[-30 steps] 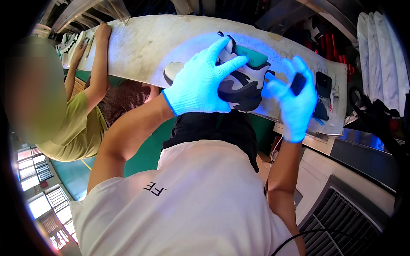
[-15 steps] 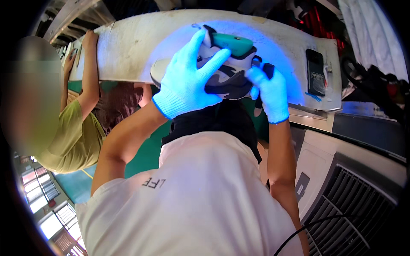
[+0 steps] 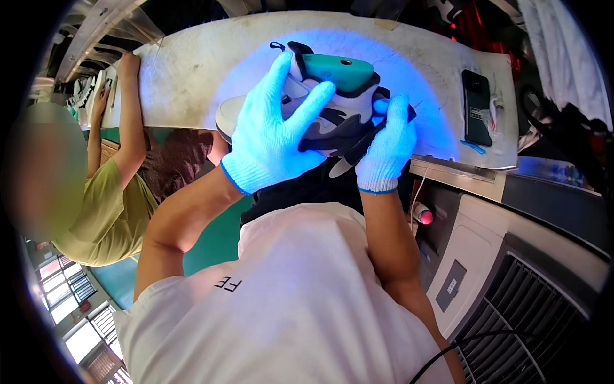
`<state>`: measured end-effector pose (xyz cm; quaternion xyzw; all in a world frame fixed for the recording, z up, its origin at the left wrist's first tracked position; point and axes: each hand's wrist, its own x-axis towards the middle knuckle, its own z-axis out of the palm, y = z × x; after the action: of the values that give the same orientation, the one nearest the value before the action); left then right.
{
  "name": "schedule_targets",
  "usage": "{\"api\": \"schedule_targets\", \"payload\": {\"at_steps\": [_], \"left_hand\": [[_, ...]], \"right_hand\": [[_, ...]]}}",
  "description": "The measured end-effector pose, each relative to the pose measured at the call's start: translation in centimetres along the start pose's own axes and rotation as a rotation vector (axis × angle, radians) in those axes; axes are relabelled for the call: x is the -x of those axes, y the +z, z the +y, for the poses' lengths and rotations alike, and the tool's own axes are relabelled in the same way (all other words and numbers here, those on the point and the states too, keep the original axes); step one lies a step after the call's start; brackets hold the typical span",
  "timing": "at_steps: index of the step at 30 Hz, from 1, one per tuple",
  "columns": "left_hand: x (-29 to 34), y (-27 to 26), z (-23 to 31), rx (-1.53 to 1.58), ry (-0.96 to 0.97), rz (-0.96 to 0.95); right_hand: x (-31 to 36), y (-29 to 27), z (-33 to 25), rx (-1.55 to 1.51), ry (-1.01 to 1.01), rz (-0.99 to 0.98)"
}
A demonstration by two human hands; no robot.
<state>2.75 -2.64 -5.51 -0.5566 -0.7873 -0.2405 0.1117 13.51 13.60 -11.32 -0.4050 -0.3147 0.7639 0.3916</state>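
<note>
A grey, white and black sneaker point(image 3: 334, 123) sits at the table's near edge, with a teal shoe last point(image 3: 339, 72) filling its opening. My gloved left hand point(image 3: 272, 131) grips the shoe from its left side, thumb and fingers spread around the upper. Closed around a dark, stick-like tool point(image 3: 350, 160) with a pale rounded end, my gloved right hand point(image 3: 389, 142) is beside the right end of the shoe. Its fingertips are close to the shoe's collar; whether they touch it is hard to tell. The exact kind of tool does not show.
Blue light falls on the worktable point(image 3: 192, 70) around the shoe. To the right lie a dark phone point(image 3: 476, 109) and a small plastic bag point(image 3: 492, 118). A co-worker point(image 3: 105, 211) sits at the left, near other shoes point(image 3: 83, 96). A grey-white machine point(image 3: 467, 256) stands at lower right.
The shoe and my left hand have shifted slightly left. My right hand has moved left and turned, so the tool now slants with its pale end toward the lower left.
</note>
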Motion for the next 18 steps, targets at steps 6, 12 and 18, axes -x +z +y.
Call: {"api": "schedule_targets", "payload": {"at_steps": [6,12,18], "left_hand": [[0.3,0.9,-0.3,-0.001,0.026,0.051],[-2.0,-1.0,-1.0,0.069,-0.05,0.048],[-2.3,-0.6,0.2,0.123,-0.2,-0.011]], "right_hand": [[1.5,2.4,-1.2,0.208,-0.09,0.084],[-2.8,-1.6,0.9,-0.082,0.141,-0.18],[-3.1,-1.7,1.4,-0.203,0.204,-0.13]]}}
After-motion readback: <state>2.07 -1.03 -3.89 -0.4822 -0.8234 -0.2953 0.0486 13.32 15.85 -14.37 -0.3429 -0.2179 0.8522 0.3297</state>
